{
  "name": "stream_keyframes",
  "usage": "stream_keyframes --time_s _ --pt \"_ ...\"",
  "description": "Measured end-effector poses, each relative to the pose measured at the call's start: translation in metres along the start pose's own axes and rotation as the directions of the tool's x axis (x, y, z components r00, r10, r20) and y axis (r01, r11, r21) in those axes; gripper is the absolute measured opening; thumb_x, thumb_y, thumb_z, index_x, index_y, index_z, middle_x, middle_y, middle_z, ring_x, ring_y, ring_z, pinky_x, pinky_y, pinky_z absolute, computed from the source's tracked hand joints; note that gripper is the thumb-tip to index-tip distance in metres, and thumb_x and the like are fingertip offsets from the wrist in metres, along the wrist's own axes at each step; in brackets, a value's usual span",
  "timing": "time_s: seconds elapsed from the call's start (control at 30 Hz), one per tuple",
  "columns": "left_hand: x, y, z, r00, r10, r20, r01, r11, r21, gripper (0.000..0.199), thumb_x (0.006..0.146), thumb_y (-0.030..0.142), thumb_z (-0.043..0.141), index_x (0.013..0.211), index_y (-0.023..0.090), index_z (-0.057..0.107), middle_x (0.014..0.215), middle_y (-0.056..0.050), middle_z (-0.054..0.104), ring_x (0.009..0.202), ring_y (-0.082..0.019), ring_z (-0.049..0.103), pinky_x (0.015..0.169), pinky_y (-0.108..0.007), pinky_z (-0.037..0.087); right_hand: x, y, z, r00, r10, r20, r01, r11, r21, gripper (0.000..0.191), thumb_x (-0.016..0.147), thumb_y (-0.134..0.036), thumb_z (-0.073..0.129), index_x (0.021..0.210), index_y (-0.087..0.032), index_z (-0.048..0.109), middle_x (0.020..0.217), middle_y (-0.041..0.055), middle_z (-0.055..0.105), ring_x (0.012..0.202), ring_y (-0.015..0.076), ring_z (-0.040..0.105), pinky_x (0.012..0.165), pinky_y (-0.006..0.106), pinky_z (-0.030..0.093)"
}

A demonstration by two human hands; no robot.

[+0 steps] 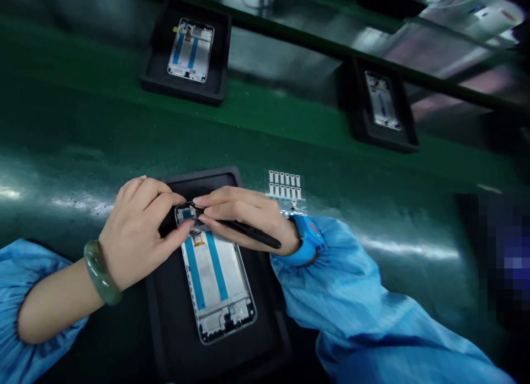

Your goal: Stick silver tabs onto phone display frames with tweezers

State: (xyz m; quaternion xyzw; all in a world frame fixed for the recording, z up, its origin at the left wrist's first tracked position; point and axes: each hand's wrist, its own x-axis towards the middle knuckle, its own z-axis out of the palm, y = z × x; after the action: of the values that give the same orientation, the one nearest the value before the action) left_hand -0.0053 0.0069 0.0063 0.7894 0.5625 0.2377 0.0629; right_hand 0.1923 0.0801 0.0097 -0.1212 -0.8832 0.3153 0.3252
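Left hand (134, 232) pinched the top end of a phone display frame (215, 279) lying in a black tray (265, 323); right hand (244, 215) held a slim black tool (248, 233) in a narrow grip, its tip at that same end. Label sheet (285, 185) sat just beyond the tray. Frame looked light, stiff but fragile; probably best held by its edges.
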Motion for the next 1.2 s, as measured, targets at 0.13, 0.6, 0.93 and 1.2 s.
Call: stream_keyframes --time_s 0.13,0.6,0.93,1.2 --pt "0.0 0.001 0.0 1.0 0.003 -0.017 -0.003 1.0 -0.005 0.024 0.081 0.036 0.056 0.091 0.014 0.06 0.086 -0.007 0.056 0.085 -0.023 0.053 0.08 -0.042 0.042 0.002 0.0 -0.002 1.0 0.007 0.007 -0.007 0.998 0.059 0.007 0.083 -0.011 0.057 0.089 -0.015 0.058 0.098 0.0131 0.069 0.098 0.0164 0.065 0.083 0.031 0.056" --pt "0.0 0.002 0.001 1.0 -0.012 -0.014 0.012 1.0 0.009 0.022 0.082 0.037 0.054 0.091 0.017 0.058 0.087 -0.006 0.056 0.086 -0.023 0.054 0.081 -0.043 0.042 0.003 0.006 0.0 1.0 0.003 -0.016 -0.001 0.992 0.127 0.01 0.082 -0.011 0.059 0.091 -0.015 0.058 0.093 0.0104 0.068 0.098 0.0163 0.064 0.083 0.03 0.056" --pt "0.0 0.0 0.002 1.0 -0.018 -0.016 0.018 1.0 -0.004 0.023 0.082 0.037 0.054 0.09 0.017 0.059 0.087 -0.007 0.056 0.086 -0.023 0.054 0.081 -0.045 0.042 0.015 0.002 -0.002 0.983 0.181 0.017 -0.181 0.974 0.134 0.007 0.082 -0.018 0.061 0.086 -0.014 0.058 0.093 0.0075 0.068 0.089 0.0152 0.066 0.078 0.029 0.055" --pt "0.0 -0.002 0.003 0.999 -0.038 -0.005 0.038 0.999 0.0 0.023 0.08 0.037 0.055 0.089 0.017 0.059 0.085 -0.007 0.055 0.086 -0.024 0.052 0.078 -0.043 0.041 0.024 -0.001 -0.004 0.959 0.279 0.053 -0.284 0.948 0.143 0.008 0.081 -0.019 0.061 0.087 -0.014 0.059 0.086 0.0043 0.066 0.08 0.0133 0.064 0.07 0.025 0.053"
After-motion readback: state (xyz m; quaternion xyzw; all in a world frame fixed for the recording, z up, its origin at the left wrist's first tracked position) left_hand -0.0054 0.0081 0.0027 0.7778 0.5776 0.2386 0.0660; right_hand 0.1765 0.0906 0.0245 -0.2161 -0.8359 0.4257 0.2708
